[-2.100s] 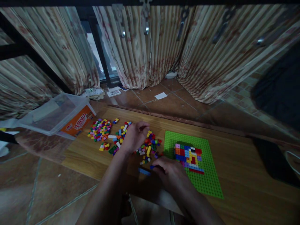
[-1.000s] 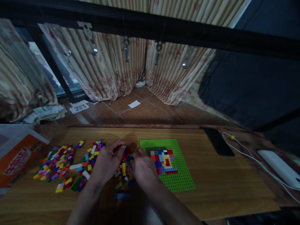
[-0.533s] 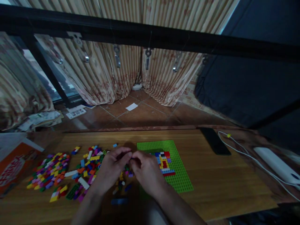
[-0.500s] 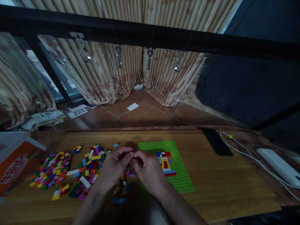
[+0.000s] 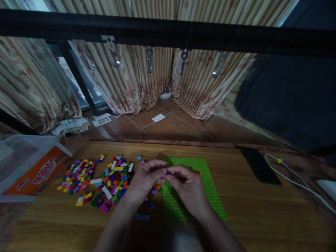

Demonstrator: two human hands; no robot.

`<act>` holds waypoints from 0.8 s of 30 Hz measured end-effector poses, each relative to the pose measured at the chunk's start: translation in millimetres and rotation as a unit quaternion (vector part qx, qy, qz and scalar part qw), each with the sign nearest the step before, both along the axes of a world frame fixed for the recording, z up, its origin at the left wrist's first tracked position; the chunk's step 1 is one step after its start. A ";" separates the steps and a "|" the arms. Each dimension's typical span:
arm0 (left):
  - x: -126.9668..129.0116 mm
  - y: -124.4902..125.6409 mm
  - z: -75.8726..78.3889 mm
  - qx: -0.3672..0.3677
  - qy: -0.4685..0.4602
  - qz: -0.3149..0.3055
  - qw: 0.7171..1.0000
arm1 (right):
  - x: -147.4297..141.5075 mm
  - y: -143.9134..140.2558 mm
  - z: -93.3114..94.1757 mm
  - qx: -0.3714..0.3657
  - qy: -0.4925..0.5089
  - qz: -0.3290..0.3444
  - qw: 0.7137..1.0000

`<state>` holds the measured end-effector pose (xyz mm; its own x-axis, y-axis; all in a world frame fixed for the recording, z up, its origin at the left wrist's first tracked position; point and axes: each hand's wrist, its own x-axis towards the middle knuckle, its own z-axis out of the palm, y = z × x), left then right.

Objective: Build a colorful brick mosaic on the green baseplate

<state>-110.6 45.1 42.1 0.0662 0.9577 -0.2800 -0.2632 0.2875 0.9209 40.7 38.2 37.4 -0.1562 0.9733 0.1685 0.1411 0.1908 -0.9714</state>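
Note:
My left hand [image 5: 143, 180] and my right hand [image 5: 187, 189] meet fingertip to fingertip above the near left part of the green baseplate [image 5: 210, 182]. Between the fingertips is a small blue brick [image 5: 168, 172], pinched from both sides. My right hand hides most of the coloured brick picture on the plate; only a red bit [image 5: 196, 172] shows. Left of my hands lie two heaps of loose bricks [image 5: 115, 178], the farther heap [image 5: 76, 172] nearer the box. A blue brick [image 5: 142, 217] lies alone near the table's front edge.
An orange-labelled clear plastic box [image 5: 31, 168] stands at the left table edge. A black phone [image 5: 259, 165] and a white cable [image 5: 296, 182] lie at the right. Striped curtains [image 5: 147, 80] and a black bar [image 5: 168, 33] are beyond the wooden table [image 5: 262, 217].
Both hands left the brick heap and came together over the baseplate's left part, now pinching a small blue brick. The head view swung right, then a little back to the left.

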 end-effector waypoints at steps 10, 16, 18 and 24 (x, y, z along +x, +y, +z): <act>22.5 1.9 -6.5 0.040 0.074 -0.010 0.996 | 51.1 12.0 8.2 0.044 -0.095 -0.039 0.994; 23.9 4.4 -20.2 0.117 0.250 -0.008 0.961 | 107.0 28.4 -2.0 -0.009 -0.129 -0.071 0.989; 25.7 2.9 -22.8 0.114 0.280 -0.022 0.953 | 108.7 28.0 -4.8 -0.020 -0.147 -0.045 0.988; 36.2 -4.9 -20.2 0.106 0.321 -0.066 0.939 | 97.2 26.6 -10.6 -0.020 -0.202 0.014 0.979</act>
<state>-74.4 40.2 21.9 0.0711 0.9918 -0.1062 0.3906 0.0703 0.9179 137.9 64.8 26.9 -0.2297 0.9720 0.0493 0.5111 0.1636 -0.8438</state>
